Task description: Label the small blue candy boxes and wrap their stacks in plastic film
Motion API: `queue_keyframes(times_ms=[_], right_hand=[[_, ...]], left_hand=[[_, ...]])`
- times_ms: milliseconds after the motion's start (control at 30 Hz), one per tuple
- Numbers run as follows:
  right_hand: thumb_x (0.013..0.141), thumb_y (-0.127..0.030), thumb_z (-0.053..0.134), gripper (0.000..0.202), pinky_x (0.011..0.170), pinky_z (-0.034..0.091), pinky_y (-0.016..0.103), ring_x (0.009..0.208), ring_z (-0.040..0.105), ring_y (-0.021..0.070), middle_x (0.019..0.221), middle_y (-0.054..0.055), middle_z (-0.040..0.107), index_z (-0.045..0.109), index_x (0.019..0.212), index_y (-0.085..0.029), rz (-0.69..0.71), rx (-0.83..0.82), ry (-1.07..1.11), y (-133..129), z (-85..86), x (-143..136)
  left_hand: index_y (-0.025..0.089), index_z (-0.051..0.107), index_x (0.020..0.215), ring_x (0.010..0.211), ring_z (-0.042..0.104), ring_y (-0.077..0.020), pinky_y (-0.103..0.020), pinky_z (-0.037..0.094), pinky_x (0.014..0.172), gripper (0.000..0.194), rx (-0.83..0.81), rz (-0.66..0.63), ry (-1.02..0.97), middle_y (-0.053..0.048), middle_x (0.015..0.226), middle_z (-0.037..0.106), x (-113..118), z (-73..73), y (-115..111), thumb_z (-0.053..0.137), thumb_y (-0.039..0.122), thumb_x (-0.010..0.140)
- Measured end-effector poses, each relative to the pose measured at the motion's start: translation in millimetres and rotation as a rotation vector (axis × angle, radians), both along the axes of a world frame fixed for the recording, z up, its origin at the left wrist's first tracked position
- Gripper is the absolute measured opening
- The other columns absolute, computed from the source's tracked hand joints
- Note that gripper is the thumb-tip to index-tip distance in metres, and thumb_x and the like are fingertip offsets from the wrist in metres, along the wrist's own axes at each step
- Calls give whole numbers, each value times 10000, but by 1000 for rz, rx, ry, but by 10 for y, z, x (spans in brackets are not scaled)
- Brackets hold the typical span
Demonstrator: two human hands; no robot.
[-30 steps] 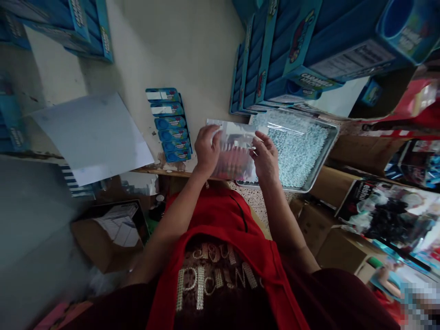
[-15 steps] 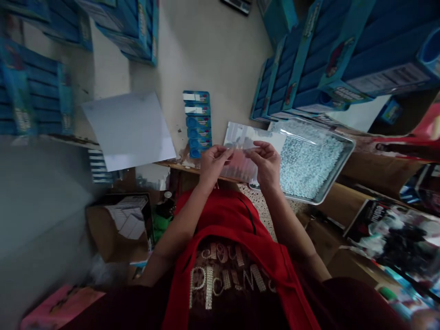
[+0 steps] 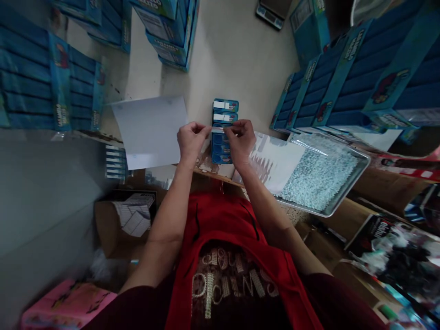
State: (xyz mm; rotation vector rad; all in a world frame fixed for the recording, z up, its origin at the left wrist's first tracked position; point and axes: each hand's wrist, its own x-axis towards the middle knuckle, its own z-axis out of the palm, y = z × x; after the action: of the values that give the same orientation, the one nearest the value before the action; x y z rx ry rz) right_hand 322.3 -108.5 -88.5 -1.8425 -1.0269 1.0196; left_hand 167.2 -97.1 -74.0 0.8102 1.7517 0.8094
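A column of small blue packs (image 3: 222, 149) lies in front of me. The two farthest packs each carry a white strip. Over the third pack a narrow white sticker strip (image 3: 217, 130) is stretched between my hands. My left hand (image 3: 189, 143) pinches its left end. My right hand (image 3: 242, 141) grips the right end, with its wrist beside the nearer packs. Whether the strip touches the pack I cannot tell. Right of my right hand lies a white sheet (image 3: 277, 158) with grey strip-like marks, partly hidden by my forearm.
A metal tray (image 3: 330, 211) of pale blue pellets stands at the right. Stacked blue boxes (image 3: 343, 87) rise behind it, more boxes (image 3: 165, 32) at the back left. White paper (image 3: 151, 130) lies left; a small scale (image 3: 270, 17) sits at the far edge.
Both hands have moved left from the sheet near the tray to the column of blue packs. The white strip is now stretched between them. The camera view has shifted too.
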Motion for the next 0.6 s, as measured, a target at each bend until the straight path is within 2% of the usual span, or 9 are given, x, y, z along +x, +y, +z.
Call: queue_keyframes(times_ms=[200, 400, 500, 600], right_hand=[[985, -285, 632, 201, 906, 620, 385, 934, 765, 197, 986, 16, 764, 569, 1176, -281, 79, 20, -170, 14, -102, 9], [1001, -298, 620, 238, 921, 602, 423, 935, 734, 214, 1005, 25, 747, 586, 1236, -283, 131, -24, -221, 23, -92, 9], [951, -340, 702, 267, 935, 574, 439, 996, 691, 235, 1030, 33, 706, 590, 1186, -278, 107, -23, -265, 46, -85, 58], [821, -427, 845, 422, 924, 547, 415, 1051, 635, 245, 1044, 34, 637, 564, 1091, -265, 3, -58, -253, 87, -160, 123]], left_hand=[[176, 737, 817, 712, 688, -154, -266, 563, 713, 171, -39, 21, -44, -24, 728, 723, -3, -130, -1, 827, 322, 817], [180, 726, 779, 664, 651, -142, -265, 541, 686, 176, -48, 45, -111, -5, 685, 696, -13, -192, 14, 842, 312, 789], [181, 702, 778, 667, 644, -133, -253, 527, 675, 214, -129, 107, -250, 2, 691, 684, 14, -220, 6, 874, 305, 760], [189, 657, 790, 673, 633, -123, -233, 497, 634, 335, -244, 185, -450, 1, 727, 676, 66, -305, -17, 944, 337, 702]])
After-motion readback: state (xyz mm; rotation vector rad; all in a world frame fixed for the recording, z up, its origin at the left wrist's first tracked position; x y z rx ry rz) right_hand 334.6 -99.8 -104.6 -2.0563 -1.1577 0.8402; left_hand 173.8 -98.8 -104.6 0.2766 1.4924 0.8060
